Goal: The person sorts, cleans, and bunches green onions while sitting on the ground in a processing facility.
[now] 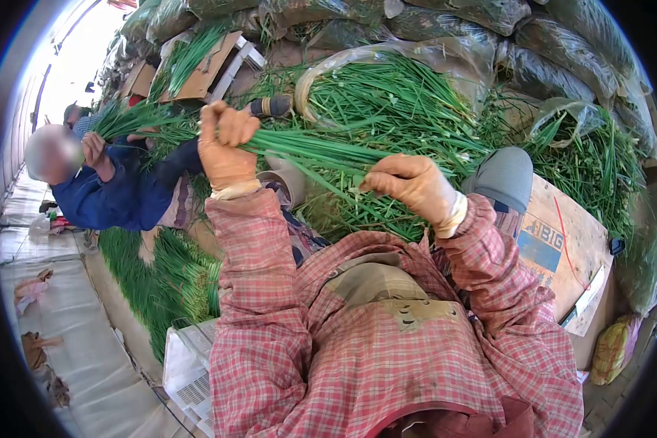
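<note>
Chive bundle (pixel 310 150) between gripping fingers (pixel 230 128)

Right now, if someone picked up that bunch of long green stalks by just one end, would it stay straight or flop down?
Probably flop. The bunch of green stalks is long and thin, and both the left hand and the right hand grip it, one at each end. It looks light, since the fingers close around it easily. Loose stalks might slip out, as nothing visibly ties them.

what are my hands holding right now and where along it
A bundle of green chives: left hand closed around one end, right hand gripping further along the stalks.
</note>
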`<state>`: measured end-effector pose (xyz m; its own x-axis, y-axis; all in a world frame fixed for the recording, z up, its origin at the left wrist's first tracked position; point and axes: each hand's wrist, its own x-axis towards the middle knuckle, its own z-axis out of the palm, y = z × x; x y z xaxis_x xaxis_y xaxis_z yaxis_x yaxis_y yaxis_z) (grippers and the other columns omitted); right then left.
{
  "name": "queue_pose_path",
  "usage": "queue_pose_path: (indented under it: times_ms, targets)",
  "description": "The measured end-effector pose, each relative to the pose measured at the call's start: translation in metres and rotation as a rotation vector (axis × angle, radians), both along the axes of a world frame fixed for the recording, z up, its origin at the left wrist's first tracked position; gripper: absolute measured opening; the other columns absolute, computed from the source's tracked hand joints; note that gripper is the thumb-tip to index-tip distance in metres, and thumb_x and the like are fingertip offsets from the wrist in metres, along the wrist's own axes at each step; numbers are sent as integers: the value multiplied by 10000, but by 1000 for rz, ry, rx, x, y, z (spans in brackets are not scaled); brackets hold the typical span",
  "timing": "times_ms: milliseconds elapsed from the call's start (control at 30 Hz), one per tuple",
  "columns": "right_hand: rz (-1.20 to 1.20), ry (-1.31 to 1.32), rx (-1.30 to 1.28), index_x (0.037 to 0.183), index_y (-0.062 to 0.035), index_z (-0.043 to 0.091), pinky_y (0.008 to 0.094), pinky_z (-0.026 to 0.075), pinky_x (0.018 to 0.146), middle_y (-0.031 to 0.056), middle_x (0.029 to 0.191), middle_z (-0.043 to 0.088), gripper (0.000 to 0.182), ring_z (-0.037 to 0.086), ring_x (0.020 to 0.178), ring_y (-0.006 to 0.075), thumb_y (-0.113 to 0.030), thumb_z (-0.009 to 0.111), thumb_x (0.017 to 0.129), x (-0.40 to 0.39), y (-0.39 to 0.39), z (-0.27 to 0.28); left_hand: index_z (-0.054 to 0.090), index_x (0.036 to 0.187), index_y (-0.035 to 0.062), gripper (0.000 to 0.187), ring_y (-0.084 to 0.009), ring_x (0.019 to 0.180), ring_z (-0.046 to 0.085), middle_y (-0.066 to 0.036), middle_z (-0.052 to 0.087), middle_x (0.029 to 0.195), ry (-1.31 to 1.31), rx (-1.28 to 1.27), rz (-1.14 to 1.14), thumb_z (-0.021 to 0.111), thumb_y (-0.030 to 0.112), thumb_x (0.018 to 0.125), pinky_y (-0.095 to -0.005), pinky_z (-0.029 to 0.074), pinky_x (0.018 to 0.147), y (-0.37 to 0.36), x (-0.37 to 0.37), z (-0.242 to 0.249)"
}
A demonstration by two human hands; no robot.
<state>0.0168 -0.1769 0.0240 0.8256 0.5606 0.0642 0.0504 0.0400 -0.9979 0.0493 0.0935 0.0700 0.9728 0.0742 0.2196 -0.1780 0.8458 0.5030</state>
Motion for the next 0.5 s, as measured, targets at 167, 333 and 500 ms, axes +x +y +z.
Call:
queue_pose_path:
  times_ms: [167,333,500]
  targets:
    - [-235,-521,-196,774,-10,634,308,446,627,81,707,598,92,563,677,186,-92,641,732,13,-24,13,542,1019,-21,332,-112,672,558,-43,591,683,73,1097,267,436,277,917,-248,457,662,-11,-2,-3]
    - [-504,78,232,696,-11,604,209,359,535,27,691,596,149,451,562,72,-106,545,795,18,-32,20,502,1055,-27,383,-177,615,585,-80,597,648,111,876,415,442,321,907,-288,480,640,-18,11,-18]
    - [-374,43,147,860,-19,605,204,378,584,53,757,598,157,476,609,85,-156,559,798,12,-76,-19,516,1049,12,377,-214,719,582,-67,579,709,155,333,505,508,339,863,-355,502,743,16,20,-30]
